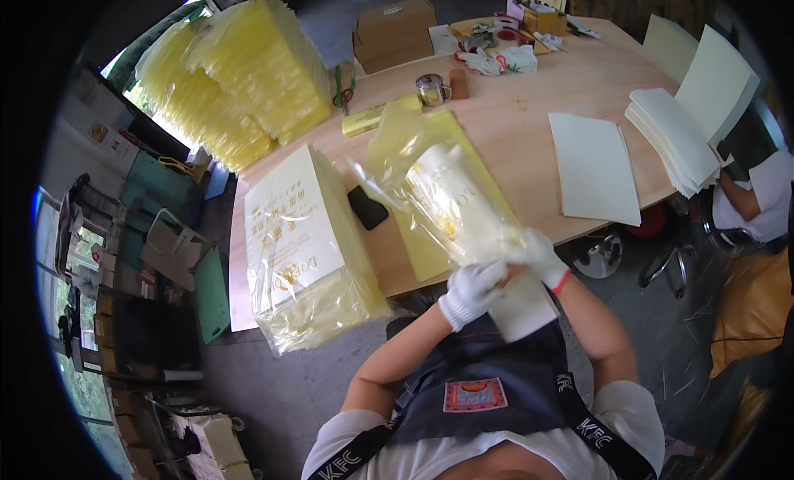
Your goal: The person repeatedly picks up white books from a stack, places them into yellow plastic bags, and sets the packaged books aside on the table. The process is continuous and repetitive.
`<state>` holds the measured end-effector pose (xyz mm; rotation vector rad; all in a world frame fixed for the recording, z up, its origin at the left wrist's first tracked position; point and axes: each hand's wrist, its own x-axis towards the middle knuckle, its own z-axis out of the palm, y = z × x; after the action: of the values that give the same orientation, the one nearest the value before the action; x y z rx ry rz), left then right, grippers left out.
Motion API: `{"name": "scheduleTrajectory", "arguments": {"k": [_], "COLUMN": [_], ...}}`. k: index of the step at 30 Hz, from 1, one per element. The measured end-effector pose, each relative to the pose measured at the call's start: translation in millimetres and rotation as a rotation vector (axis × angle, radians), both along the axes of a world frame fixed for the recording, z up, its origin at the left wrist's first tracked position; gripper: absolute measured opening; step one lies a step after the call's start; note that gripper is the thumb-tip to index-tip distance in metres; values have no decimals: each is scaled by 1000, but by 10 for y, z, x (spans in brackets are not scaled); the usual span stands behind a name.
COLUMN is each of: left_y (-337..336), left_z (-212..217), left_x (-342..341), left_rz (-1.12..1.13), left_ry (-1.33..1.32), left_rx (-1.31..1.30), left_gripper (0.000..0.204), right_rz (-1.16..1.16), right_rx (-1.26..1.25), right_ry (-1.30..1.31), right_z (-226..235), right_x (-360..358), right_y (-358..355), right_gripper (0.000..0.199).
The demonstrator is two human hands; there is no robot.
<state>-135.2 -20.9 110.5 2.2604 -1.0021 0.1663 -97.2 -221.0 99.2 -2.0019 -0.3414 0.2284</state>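
Note:
My left hand (475, 293), in a white knit glove, is closed at the near end of a curved stack of white paper (523, 304). My right hand (542, 261), also gloved and with a red cuff edge, is closed on the stack's right side, blurred by motion. Most of the stack lies inside a clear plastic bag (389, 161), where gold print shows through; its near end sticks out toward my apron. Under the bag a yellow sheet (420, 252) lies on the table. Left of it stands a tall pile of white gold-printed sheets (294, 223) in yellowish plastic.
The wooden table (496, 141) holds large yellow plastic bundles (265, 66), a dark phone (367, 208), scissors (344, 97), a metal mug (431, 89) and a cardboard box (395, 35). White sheets (594, 167) lie at right, where another person's arm (738, 194) handles a paper stack (672, 136).

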Motion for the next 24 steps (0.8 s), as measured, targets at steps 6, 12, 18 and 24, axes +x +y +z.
{"name": "scheduleTrajectory", "arguments": {"k": [6, 12, 18, 24], "left_y": [18, -820, -159, 29], "left_z": [-188, 302, -326, -687], "left_x": [-102, 37, 192, -445], "left_rz": [-198, -253, 223, 77], "left_ry": [93, 44, 474, 39], "left_rx": [-326, -197, -144, -135], "left_gripper": [27, 48, 14, 16], "right_rz": [-198, -140, 26, -406], "right_rx": [107, -520, -573, -698], "right_ry": [56, -705, -341, -737], "right_z": [-332, -538, -461, -534], "right_x": [159, 377, -399, -854], "right_y": [-87, 317, 338, 143], "right_gripper": [36, 39, 23, 55]}}
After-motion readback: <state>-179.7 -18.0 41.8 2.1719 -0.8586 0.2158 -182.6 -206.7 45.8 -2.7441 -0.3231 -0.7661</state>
